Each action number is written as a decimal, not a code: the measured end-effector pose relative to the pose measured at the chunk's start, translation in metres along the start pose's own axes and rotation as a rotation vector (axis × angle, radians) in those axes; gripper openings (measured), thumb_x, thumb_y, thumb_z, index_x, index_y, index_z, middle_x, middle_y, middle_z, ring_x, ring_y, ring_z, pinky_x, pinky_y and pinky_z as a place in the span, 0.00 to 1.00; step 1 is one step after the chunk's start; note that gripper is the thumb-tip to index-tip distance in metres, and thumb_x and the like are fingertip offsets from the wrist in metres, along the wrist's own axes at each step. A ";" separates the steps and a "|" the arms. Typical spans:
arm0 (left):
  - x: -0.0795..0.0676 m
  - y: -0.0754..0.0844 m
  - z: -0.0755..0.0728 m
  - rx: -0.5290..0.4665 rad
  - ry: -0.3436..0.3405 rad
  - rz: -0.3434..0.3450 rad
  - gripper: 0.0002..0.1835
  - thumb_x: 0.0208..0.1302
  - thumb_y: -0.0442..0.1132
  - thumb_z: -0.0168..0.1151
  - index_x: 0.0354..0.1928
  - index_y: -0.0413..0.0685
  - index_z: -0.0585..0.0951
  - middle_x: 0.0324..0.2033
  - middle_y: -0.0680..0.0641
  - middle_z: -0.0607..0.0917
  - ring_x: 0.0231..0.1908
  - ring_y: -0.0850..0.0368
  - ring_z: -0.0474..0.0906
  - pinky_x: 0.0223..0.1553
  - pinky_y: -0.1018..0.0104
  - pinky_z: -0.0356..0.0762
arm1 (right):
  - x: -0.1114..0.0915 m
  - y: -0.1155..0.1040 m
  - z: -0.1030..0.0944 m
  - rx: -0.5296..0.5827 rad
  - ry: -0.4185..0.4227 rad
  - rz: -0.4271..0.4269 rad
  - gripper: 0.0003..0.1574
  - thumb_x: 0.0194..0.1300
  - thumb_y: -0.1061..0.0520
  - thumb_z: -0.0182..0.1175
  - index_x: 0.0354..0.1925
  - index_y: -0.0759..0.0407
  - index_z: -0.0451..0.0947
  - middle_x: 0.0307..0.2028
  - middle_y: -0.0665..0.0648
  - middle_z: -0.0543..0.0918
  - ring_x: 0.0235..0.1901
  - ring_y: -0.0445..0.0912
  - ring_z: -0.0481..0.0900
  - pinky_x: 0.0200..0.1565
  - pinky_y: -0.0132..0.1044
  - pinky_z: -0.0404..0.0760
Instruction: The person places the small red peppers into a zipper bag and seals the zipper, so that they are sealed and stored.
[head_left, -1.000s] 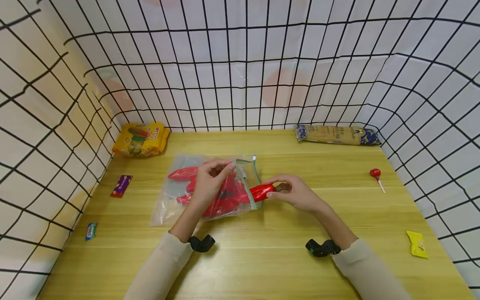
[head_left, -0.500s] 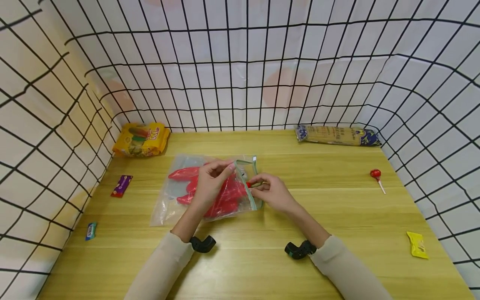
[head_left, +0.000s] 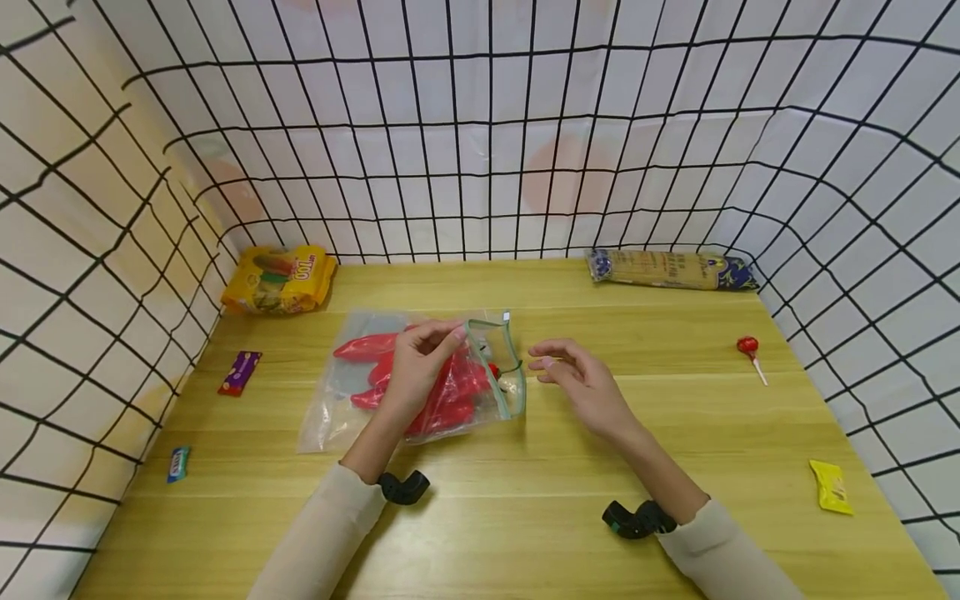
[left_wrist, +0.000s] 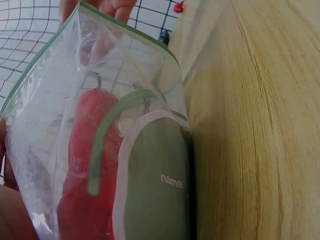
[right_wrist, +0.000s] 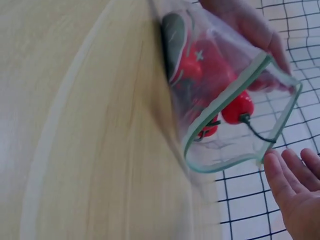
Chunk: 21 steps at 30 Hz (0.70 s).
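Observation:
A clear zip bag (head_left: 326, 417) with a green-edged mouth lies on the table, holding several red chili peppers (head_left: 366, 347). My left hand (head_left: 416, 367) pinches the upper edge of its mouth and keeps it gaping to the right. Just inside the opening, in the right wrist view, one chili pepper (right_wrist: 239, 107) points its thin dark stem outward. To the right of the mouth is my right hand (head_left: 588, 392), fingers spread loosely and holding nothing. A green panel (left_wrist: 160, 190) printed "name" shows on the bag in the left wrist view.
Black wire mesh (head_left: 491, 175) surrounds the table on three sides. At the back are a yellow packet (head_left: 279, 280) and a long beige packet (head_left: 671, 270). A lollipop (head_left: 747, 346) and yellow sweet (head_left: 831, 487) lie right; a purple bar (head_left: 240, 372) and small blue sweet (head_left: 178, 464) lie left.
My right hand slid a chili pepper leftward into the bag, let it go, then drew back to the right. The left hand has stayed at the bag's edge.

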<state>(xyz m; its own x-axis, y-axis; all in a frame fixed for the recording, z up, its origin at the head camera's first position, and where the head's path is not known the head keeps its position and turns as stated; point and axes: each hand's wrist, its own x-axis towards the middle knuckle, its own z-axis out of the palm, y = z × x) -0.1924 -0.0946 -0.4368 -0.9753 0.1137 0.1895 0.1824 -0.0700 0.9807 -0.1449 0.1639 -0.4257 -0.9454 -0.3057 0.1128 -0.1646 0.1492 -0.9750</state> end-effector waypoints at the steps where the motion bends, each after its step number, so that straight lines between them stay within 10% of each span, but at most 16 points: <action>1: 0.000 0.000 0.000 0.001 0.001 0.000 0.16 0.63 0.48 0.65 0.48 0.46 0.85 0.40 0.49 0.86 0.39 0.54 0.81 0.43 0.68 0.81 | -0.001 -0.002 0.000 0.005 -0.012 -0.013 0.23 0.77 0.49 0.47 0.60 0.63 0.70 0.58 0.63 0.77 0.58 0.62 0.75 0.56 0.48 0.78; 14: 0.000 0.007 -0.001 -0.050 0.002 0.037 0.14 0.64 0.43 0.66 0.47 0.42 0.85 0.35 0.51 0.87 0.36 0.57 0.84 0.42 0.67 0.83 | 0.008 0.003 0.034 0.025 -0.149 0.026 0.24 0.78 0.47 0.43 0.61 0.59 0.70 0.59 0.60 0.76 0.59 0.53 0.77 0.58 0.45 0.78; 21: -0.001 0.012 0.000 -0.062 0.016 0.025 0.13 0.63 0.42 0.66 0.46 0.42 0.85 0.34 0.52 0.86 0.35 0.57 0.83 0.40 0.69 0.82 | 0.025 0.026 0.021 -0.224 0.053 0.146 0.21 0.70 0.54 0.57 0.58 0.60 0.72 0.53 0.61 0.79 0.49 0.52 0.81 0.49 0.45 0.82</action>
<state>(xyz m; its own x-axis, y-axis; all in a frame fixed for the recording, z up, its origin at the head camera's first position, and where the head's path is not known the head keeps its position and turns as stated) -0.1897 -0.0954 -0.4257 -0.9725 0.0954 0.2124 0.1990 -0.1337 0.9708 -0.1668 0.1404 -0.4520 -0.9762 -0.2168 -0.0103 -0.0779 0.3942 -0.9157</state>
